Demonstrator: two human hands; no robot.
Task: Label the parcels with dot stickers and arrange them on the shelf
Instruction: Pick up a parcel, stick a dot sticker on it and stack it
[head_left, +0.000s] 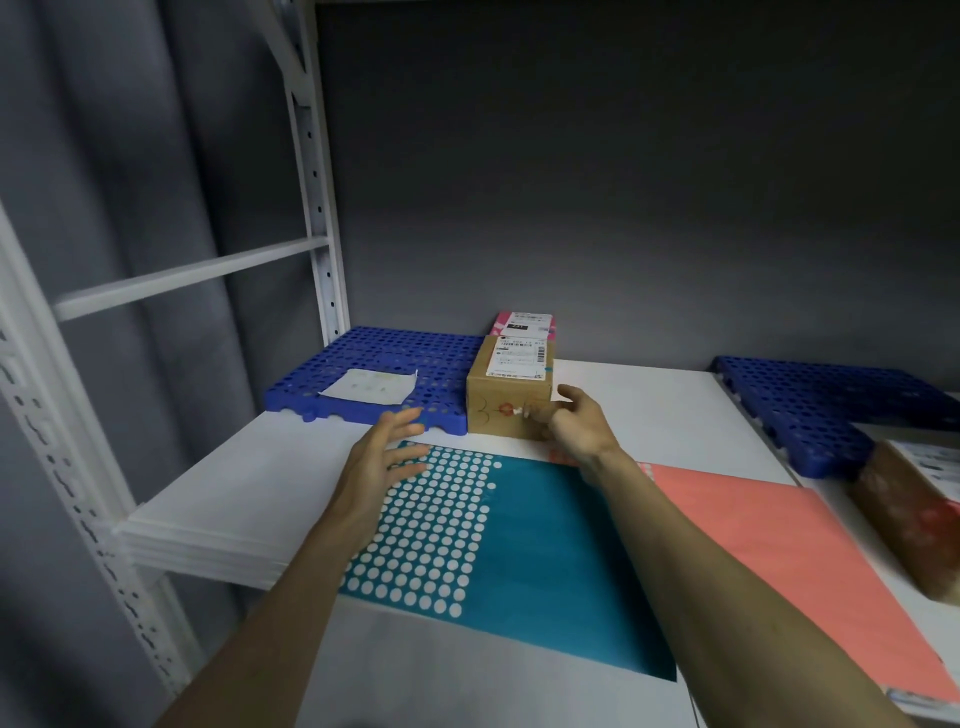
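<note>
Near the middle of the frame a brown cardboard parcel (508, 395) stands on the white shelf (218, 493), its top bearing a white shipping label with a small teal dot at the label's right edge. Behind it, toward the grey back wall, lies a pink parcel (524, 323) with its own white label. The brown parcel sits just beside a blue perforated mat (384, 364) to its left, on which rests a pale, mostly used sticker sheet (370, 386).

The right hand (574, 423) reaches to the parcel's lower right front corner, its fingers curled and touching the cardboard there; whether they pinch anything I cannot tell. The left hand (387, 457) hovers at centre left with its fingers spread and straight, holding nothing, above the upper left corner of a teal dot sticker sheet (545, 561) whose left part shows rows of white circles.

Partly under the teal sheet, to the right, lies a salmon-pink sheet (779, 561). At the right edge are a second blue mat (810, 410) and another brown parcel (914, 519), blurred.
</note>
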